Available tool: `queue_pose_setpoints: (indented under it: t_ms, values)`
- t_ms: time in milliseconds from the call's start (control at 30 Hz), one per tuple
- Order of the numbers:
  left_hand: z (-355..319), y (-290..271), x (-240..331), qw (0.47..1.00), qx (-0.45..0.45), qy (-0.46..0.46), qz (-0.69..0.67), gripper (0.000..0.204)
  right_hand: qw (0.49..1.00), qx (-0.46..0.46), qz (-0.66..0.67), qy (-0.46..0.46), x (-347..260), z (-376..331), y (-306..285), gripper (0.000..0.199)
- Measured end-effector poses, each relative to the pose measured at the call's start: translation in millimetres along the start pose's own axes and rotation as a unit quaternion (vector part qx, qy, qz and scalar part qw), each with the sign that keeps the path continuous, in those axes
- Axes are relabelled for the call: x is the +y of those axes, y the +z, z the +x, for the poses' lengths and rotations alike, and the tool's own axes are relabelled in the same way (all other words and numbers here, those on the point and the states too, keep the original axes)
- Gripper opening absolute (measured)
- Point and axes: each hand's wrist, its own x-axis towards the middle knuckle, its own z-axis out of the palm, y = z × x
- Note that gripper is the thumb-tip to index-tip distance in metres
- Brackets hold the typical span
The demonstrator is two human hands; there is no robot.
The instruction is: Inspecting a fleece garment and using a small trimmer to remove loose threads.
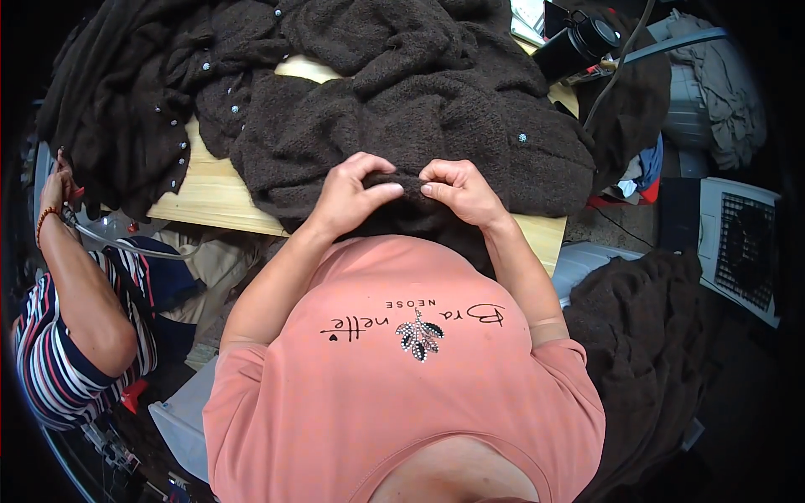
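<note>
A dark brown knitted garment [470,126] lies bunched over the table's near edge, with a shiny button [522,137] on its right part. My left hand [348,197] grips a fold of it between thumb and bent fingers. Just to the right, my right hand [461,191] pinches the same fold between thumb and forefinger. A short stretch of cloth spans the gap between the two hands. Whether anything small sits inside either pinch is hidden.
More brown knitwear with shiny buttons [235,109] covers the wooden table [210,189]. A black cylindrical container [579,49] stands at the back right. A brown cloth heap [637,323] and a white, black-gridded object [742,247] lie right. At left is a co-worker's arm [88,302].
</note>
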Motion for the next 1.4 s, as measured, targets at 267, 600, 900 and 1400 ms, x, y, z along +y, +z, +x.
queue_pose_setpoints:
  t_ms: [267,600,900,1400]
  values:
    - [2.8,10.6,2.1,0.964,-0.083,-0.101,-0.232,0.006,1.0,-0.003,-0.026,-0.004,-4.0,-6.5,2.6,0.008]
    - [0.6,14.8,7.1,0.975,-0.085,-0.126,-0.159,0.006,0.975,0.046,-0.181,-0.117,-11.7,-4.0,12.7,0.008]
    - [-5.6,21.1,6.7,0.982,-0.109,-0.092,-0.124,0.003,0.929,0.116,-0.25,-0.247,-0.7,-6.2,25.2,0.007]
    - [-4.0,20.4,8.2,0.942,-0.059,-0.178,-0.279,0.005,0.898,0.297,-0.259,-0.196,1.0,-21.8,14.0,0.026]
